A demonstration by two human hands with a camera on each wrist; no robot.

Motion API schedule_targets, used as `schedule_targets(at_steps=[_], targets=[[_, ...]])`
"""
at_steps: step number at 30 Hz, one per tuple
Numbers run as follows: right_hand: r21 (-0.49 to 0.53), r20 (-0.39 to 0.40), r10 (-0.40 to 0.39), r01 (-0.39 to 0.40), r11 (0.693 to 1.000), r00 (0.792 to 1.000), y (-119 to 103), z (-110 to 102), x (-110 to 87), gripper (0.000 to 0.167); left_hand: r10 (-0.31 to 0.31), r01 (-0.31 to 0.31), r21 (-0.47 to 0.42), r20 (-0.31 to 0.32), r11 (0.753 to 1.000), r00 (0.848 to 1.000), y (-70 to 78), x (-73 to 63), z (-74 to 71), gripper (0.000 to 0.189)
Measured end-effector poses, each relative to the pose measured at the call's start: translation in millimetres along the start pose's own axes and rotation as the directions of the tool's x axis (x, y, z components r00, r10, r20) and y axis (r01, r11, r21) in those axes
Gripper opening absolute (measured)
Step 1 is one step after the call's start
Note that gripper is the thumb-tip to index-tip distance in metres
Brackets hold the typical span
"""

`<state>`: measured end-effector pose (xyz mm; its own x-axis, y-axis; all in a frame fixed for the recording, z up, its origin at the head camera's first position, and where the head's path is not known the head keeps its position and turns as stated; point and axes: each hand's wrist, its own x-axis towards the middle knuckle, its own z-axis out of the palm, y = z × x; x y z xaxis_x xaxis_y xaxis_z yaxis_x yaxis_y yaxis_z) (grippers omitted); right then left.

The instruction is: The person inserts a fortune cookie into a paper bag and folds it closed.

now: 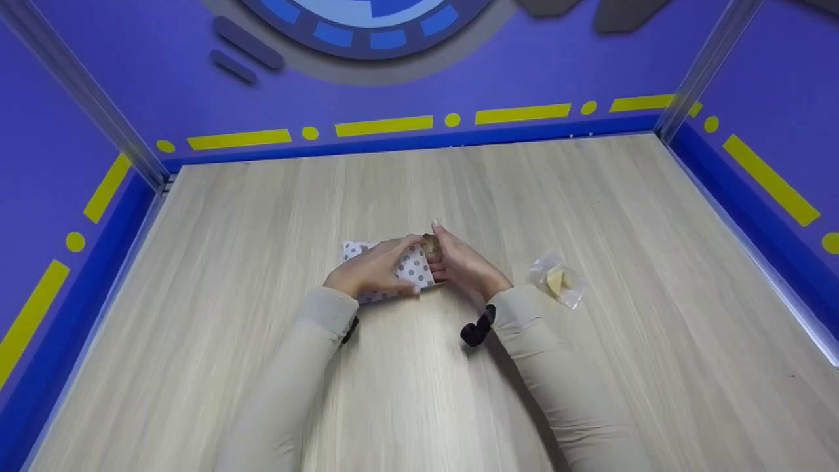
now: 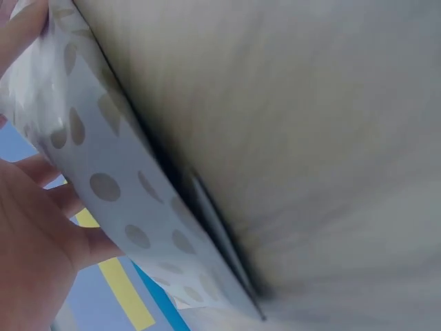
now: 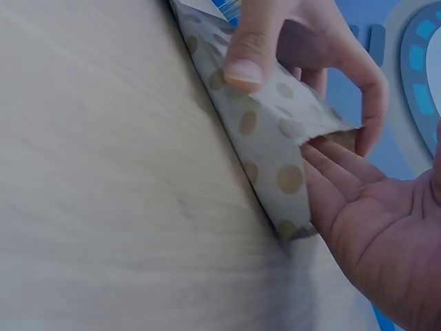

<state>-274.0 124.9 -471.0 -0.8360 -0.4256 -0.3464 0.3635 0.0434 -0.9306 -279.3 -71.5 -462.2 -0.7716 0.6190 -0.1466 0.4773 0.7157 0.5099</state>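
A white paper bag with grey-brown dots (image 1: 414, 269) lies on the table, its mouth towards the right. My left hand (image 1: 375, 267) grips it from above, thumb on the near side and fingers at the far edge of the mouth. In the right wrist view, the straight fingers of my right hand (image 3: 386, 227) reach into the bag's raised mouth, their tips hidden inside. A brown inner surface (image 1: 432, 246) shows at the opening. The left wrist view shows the dotted side of the bag (image 2: 105, 186) beside the left hand (image 2: 34, 241).
Right of the right hand lies a small clear plastic packet (image 1: 574, 298) with a pale yellow piece (image 1: 556, 282) in it. The wooden table (image 1: 262, 223) is bounded by blue-purple panels (image 1: 524, 78) at the back and sides.
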Motion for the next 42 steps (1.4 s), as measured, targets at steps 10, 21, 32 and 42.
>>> schedule_targets(at_steps=[10, 21, 32, 42], targets=[[0.038, 0.076, -0.021, 0.018, 0.999, 0.997, 4, 3, 2.7, 0.068, 0.002, -0.002, -0.032, -0.007, 0.999, 1.0, 0.1, 2.4, -0.4, 0.087], [-0.035, -0.018, -0.003, 0.003, 0.999, 1.0, -2, -13, -4.7, 0.06, -0.014, 0.013, -0.048, -0.015, 0.999, 1.0, -1.2, 1.4, -0.6, 0.084], [-0.146, 0.006, -0.119, 0.119, 0.982, 0.993, -9, -30, -17.9, 0.053, -0.06, 0.059, -0.047, -0.02, 0.997, 0.998, -1.2, 1.4, -0.5, 0.082], [-0.282, 0.018, -0.169, 0.167, 0.945, 0.986, -20, -49, -31.8, 0.048, -0.058, 0.057, -0.058, -0.019, 0.997, 0.998, -1.6, 0.5, -0.2, 0.084]])
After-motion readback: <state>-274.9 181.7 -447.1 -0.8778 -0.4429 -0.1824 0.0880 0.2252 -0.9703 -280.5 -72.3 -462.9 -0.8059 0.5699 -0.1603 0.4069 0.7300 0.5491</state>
